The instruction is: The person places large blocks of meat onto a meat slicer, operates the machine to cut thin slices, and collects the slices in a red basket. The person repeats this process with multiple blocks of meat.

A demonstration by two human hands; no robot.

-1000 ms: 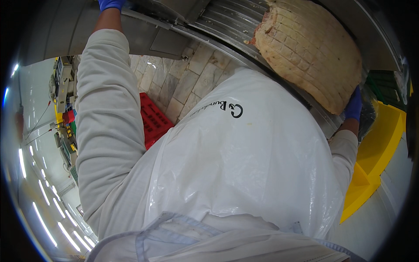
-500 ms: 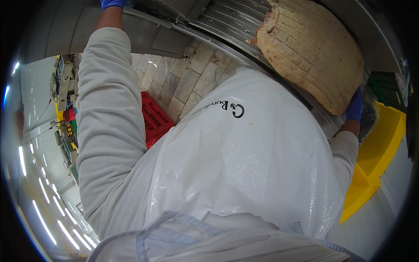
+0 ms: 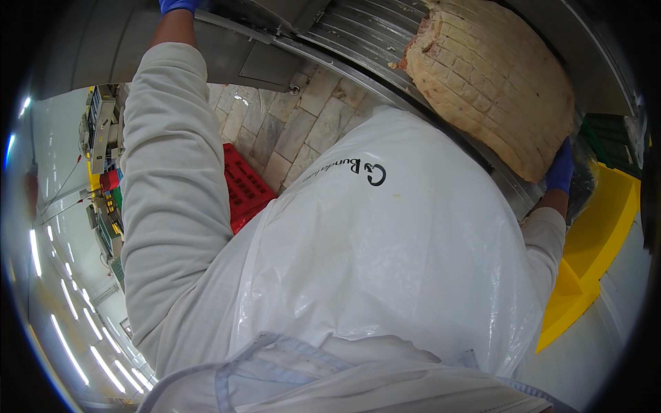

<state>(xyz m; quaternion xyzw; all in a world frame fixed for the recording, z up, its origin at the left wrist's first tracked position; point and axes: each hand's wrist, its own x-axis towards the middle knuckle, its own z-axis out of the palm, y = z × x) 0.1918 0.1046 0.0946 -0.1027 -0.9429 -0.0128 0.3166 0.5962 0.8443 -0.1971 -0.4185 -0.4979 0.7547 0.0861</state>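
A large pale slab of meat point(image 3: 487, 82), its fatty surface scored in lines, lies on the ridged steel bed point(image 3: 358, 38) of a machine at the upper right. My right hand point(image 3: 559, 168), in a blue glove, is against the slab's lower right edge, its fingers hidden behind it. At the top left, my gloved left hand point(image 3: 177, 5) is at the steel housing point(image 3: 96, 41), mostly cut off by the frame, so what it touches is out of sight.
A red crate point(image 3: 241, 186) stands on the tiled floor point(image 3: 296, 131) beside my white apron point(image 3: 385, 255). At the right are a yellow plastic bin point(image 3: 592, 241) and a green crate point(image 3: 599, 138). Equipment point(image 3: 103, 131) lines the far left, with ceiling lights beyond.
The meat slab and my right hand have shifted very slightly to the right since a second ago. My left forearm has edged slightly upward in the picture.
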